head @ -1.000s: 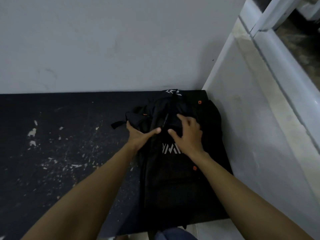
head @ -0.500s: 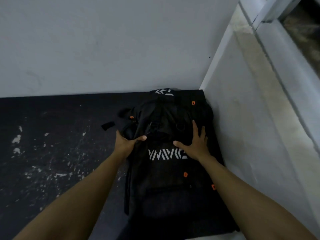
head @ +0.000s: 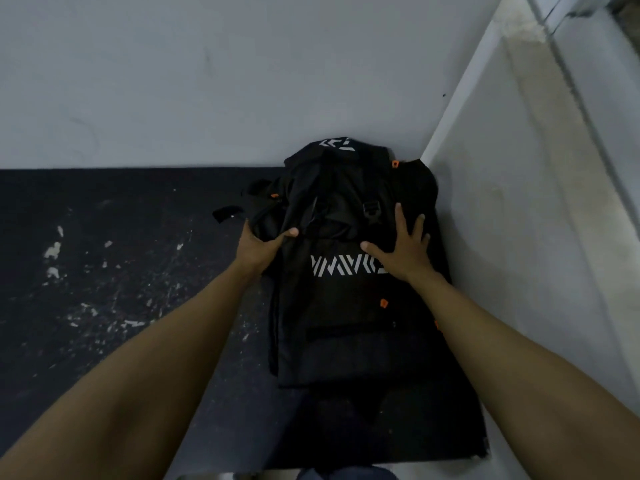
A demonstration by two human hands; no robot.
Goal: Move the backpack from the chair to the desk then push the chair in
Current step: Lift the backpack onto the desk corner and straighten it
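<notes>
A black backpack (head: 346,317) with white lettering and small orange tabs lies flat on the dark desk (head: 121,271), pushed into the back right corner against the walls. My left hand (head: 258,244) grips a fold of fabric on the backpack's upper left side. Spread flat, my right hand (head: 403,247) rests on the backpack's upper right front, fingers apart. The chair is out of view.
The desk top is scuffed with white paint flecks on its left half. A grey wall (head: 207,81) runs behind the desk and a white wall (head: 519,237) closes its right side. The desk's front edge (head: 381,464) lies near the bottom.
The backpack has slid farther back toward the corner. My right hand moved from the middle of the bag to its right side and flattened; my left hand kept its grip on the left fold.
</notes>
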